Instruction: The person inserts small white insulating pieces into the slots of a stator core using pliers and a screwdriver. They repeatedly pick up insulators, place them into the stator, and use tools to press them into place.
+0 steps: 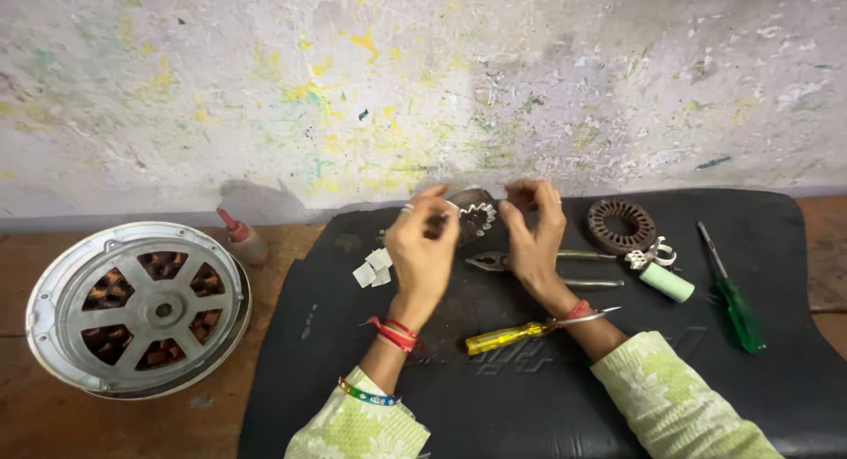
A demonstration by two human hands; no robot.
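Above the far middle of the black mat (529, 397), I am holding a small toothed metal motor core (472, 214) between both hands. My left hand (422, 247) is gripping its left side with curled fingers, and my right hand (532, 231) is pinching its right side. Just beneath, pliers (494, 261) are lying on the mat, and a yellow-handled screwdriver (507, 337) is resting near my right wrist. White paper slips (374, 267) are sitting just left of my left hand. To the right, a round ribbed ring (621, 225), a green spool (666, 281) and a green-handled screwdriver (732, 296) are lying apart, leaving bare mat along the near edge. Off the mat, on the brown floor (53, 424), a round metal fan housing (137, 307) is showing copper windings through its openings, with a small red-capped bottle (243, 238) beside it.
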